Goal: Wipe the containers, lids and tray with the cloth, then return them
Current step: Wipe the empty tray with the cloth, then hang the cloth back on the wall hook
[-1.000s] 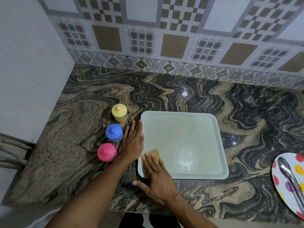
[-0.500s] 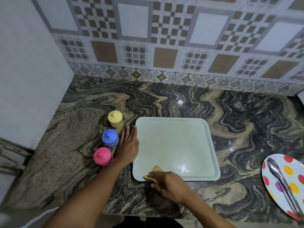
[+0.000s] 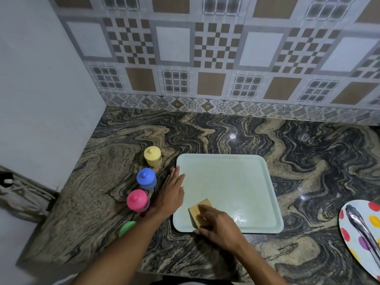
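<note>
Swirly marble counter (image 3: 226, 130), left hand (image 3: 171, 194) flat bracing the slick, probably slidey tray (image 3: 257, 167), right hand (image 3: 216, 225) pinching the soft cloth (image 3: 196, 210) by its near edge.

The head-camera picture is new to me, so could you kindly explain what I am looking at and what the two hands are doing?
There is no machine here: a person wears a wide-angle camera on the head, looking forward and down, so the two arms reaching in from the bottom are their own. The left hand lies flat, palm down, against the left edge of a pale tray, seemingly steadying it. The right hand presses a tan cloth onto the tray's near left corner. Everything sits on a swirly marble counter below a tiled wall. Left of the tray stand three small lidded containers in a row: yellow, blue and pink. A green one is partly hidden by the left arm. At the far right a dotted plate carries metal tongs.
</note>
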